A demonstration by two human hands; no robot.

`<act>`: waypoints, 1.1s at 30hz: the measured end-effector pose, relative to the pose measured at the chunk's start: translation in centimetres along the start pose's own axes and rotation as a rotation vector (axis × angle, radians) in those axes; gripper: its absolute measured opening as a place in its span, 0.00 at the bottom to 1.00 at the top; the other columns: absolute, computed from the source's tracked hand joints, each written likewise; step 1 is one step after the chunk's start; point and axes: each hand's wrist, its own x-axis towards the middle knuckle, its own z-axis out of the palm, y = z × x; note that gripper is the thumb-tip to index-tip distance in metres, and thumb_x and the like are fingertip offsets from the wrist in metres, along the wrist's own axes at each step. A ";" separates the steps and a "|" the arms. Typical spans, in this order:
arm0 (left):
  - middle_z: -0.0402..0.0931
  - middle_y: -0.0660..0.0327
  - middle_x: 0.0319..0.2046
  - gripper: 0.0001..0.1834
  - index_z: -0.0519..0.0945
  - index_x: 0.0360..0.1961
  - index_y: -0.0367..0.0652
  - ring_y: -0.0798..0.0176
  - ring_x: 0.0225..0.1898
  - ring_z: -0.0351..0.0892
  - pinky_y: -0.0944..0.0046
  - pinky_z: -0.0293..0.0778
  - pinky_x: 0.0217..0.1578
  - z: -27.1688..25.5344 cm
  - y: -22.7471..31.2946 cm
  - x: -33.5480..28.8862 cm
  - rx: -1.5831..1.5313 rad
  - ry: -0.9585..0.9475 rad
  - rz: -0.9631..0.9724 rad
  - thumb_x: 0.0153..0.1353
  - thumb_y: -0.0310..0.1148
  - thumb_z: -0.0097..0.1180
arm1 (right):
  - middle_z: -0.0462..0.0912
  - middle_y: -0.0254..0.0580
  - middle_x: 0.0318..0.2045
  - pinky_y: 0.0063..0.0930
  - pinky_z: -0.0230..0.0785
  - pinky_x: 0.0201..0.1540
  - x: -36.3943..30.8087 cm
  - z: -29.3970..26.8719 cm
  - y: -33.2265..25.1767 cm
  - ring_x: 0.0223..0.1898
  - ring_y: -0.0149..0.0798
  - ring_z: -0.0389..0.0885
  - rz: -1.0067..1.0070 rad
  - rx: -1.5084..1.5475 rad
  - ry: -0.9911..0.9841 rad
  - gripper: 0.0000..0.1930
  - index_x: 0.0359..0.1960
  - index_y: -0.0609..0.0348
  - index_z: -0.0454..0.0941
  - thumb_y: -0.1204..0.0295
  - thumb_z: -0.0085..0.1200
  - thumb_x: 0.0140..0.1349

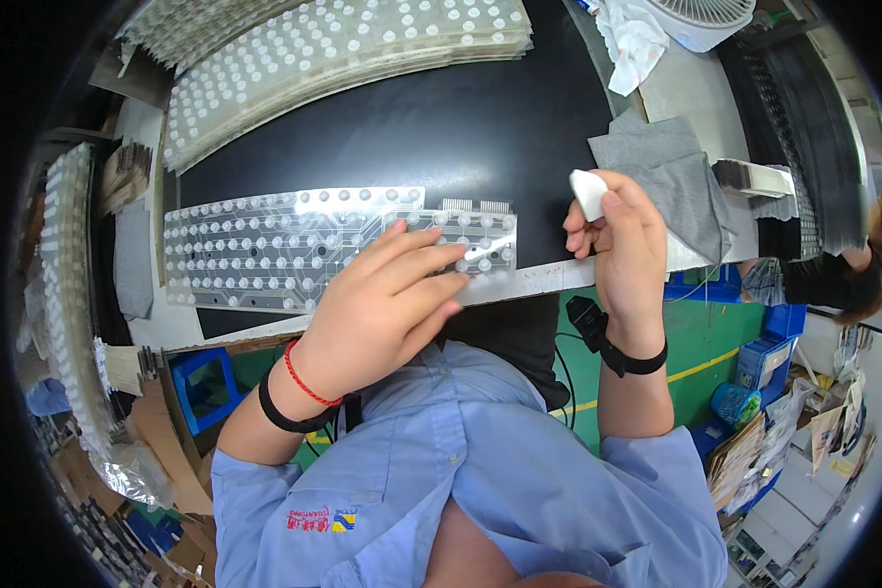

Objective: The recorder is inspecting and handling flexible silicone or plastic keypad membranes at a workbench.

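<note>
A clear keyboard membrane sheet with rows of white domes and printed traces lies along the near edge of the black work surface. Spread over its right part, my left hand rests with fingers apart and holds nothing. Two striped connector tails stick out from the sheet's far edge, just beyond those fingers. Off the sheet's right end, my right hand is raised and pinches a small white pad between thumb and fingers. What the pad is made of I cannot tell.
A tall stack of similar dome sheets stands at the back left. Grey cloth lies at the right, near a white fan and crumpled tissue. More sheets are piled far left. Another person is at the far right.
</note>
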 end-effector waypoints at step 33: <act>0.70 0.55 0.45 0.20 0.62 0.55 0.34 0.65 0.47 0.71 0.62 0.69 0.52 0.9 -2.3 -2.0 -0.913 0.396 -0.225 0.63 0.22 0.47 | 0.77 0.60 0.50 0.54 0.62 0.59 -3.2 5.4 2.1 0.59 0.61 0.71 -0.619 -1.023 -0.177 0.11 0.41 0.65 0.71 0.78 0.49 0.54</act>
